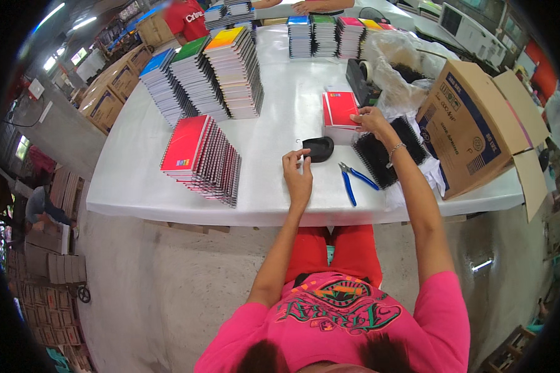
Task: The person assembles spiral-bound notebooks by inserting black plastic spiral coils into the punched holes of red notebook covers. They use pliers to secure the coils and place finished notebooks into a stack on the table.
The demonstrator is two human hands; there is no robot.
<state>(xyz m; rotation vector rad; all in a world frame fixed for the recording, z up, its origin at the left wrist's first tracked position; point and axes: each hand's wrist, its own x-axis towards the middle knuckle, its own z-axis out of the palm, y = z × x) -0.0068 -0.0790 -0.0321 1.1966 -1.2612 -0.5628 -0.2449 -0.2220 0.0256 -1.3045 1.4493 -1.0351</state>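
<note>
A small stack of red-covered notebooks [340, 110] lies in front of me, the top cover set slightly askew. My right hand [374, 122] is at its right edge, fingers bent and closed on the top red notebook. Left of that stack, my left hand [297, 178] rests near a small black rounded object [318, 149] with a raised rim. Its index finger reaches the object's edge and the thumb stands apart; nothing shows between them. Blue-handled cutting pliers [358, 180] lie with handles spread. Beside them are black spiral binding coils [390, 152].
A tall stack of red spiral notebooks [200, 155] stands at left, with blue, green and yellow stacks [202, 78] behind. An open cardboard box [470, 127] sits at right. Clear plastic [398, 59] and a black tape dispenser [362, 84] are behind. Another person's hands [314, 6] show across the table.
</note>
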